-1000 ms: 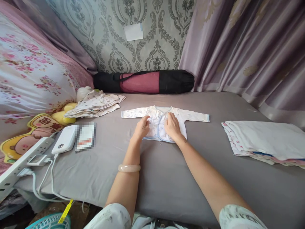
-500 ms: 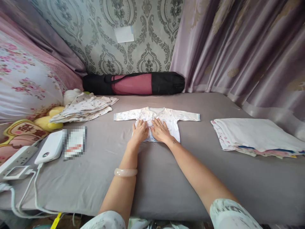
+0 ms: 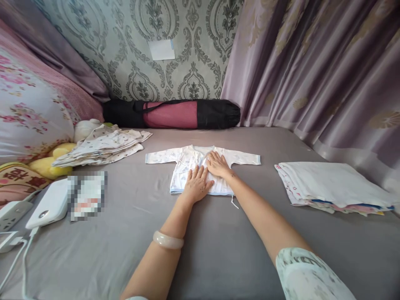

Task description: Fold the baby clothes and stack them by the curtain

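A small white baby shirt (image 3: 181,173) with pale blue trim lies spread on the grey sheet (image 3: 131,233), its sleeves stretched out to both sides. My left hand (image 3: 197,183) rests flat on the lower middle of the shirt, fingers spread. Higher up and to the right, my right hand (image 3: 218,165) lies on the chest part with its fingers extended. Both palms press on the cloth and neither grips it. A thin white tie sticks out below the hem at the right. The hands cover part of the shirt's front.
At the right is a stack of folded cloths (image 3: 331,183); at the left lies a pile of patterned clothes (image 3: 103,146). A white power bank (image 3: 51,204), a power strip (image 3: 14,214) and a blurred packet (image 3: 89,196) are nearer left. A rolled mat bag (image 3: 170,114) lies along the wall.
My left hand has slid right and a little down to the shirt's lower middle. My right hand has shifted slightly right across the chest. The white tie now shows below the hem.
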### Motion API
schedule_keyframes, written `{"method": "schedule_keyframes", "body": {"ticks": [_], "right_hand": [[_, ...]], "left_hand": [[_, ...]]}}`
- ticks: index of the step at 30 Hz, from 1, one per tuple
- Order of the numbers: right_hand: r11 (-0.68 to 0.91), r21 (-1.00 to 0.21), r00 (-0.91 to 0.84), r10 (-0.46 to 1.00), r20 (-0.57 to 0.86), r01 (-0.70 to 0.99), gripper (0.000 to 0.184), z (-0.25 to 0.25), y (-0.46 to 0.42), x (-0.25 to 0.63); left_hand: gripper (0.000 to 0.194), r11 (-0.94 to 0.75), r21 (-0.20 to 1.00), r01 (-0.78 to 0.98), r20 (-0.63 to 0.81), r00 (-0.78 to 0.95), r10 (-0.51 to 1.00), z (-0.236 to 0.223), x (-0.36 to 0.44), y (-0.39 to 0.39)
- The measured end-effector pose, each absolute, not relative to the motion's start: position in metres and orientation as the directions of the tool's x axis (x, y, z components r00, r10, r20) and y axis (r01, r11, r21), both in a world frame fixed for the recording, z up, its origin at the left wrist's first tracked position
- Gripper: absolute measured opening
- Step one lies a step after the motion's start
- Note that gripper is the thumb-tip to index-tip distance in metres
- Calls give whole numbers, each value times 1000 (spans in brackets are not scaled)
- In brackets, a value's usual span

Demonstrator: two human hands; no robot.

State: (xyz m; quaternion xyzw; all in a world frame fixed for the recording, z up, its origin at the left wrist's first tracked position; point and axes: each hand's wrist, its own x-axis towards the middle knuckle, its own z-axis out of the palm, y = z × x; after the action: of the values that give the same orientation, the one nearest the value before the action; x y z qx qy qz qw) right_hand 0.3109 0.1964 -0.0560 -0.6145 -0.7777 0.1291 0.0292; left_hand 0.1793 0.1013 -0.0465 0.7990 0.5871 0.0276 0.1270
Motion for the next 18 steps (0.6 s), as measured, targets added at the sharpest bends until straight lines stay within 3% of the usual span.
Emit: {"method": "schedule_keyframes", "body": {"ticks": [9, 14, 18], "right_hand": [[85, -160, -87, 996, -3, 983, 64, -61, 241, 312], [80, -160, -82, 997, -9, 984, 64, -62, 245, 313], [75, -182, -91, 993, -81, 981, 63, -50, 244, 312]], "left_hand": [[71, -276, 258, 926, -145, 320, 936, -41, 178, 102], [71, -290, 329, 898, -75, 332, 940, -37, 173, 104], [47, -264, 390, 882, 57, 263, 963, -36, 168, 109]]}}
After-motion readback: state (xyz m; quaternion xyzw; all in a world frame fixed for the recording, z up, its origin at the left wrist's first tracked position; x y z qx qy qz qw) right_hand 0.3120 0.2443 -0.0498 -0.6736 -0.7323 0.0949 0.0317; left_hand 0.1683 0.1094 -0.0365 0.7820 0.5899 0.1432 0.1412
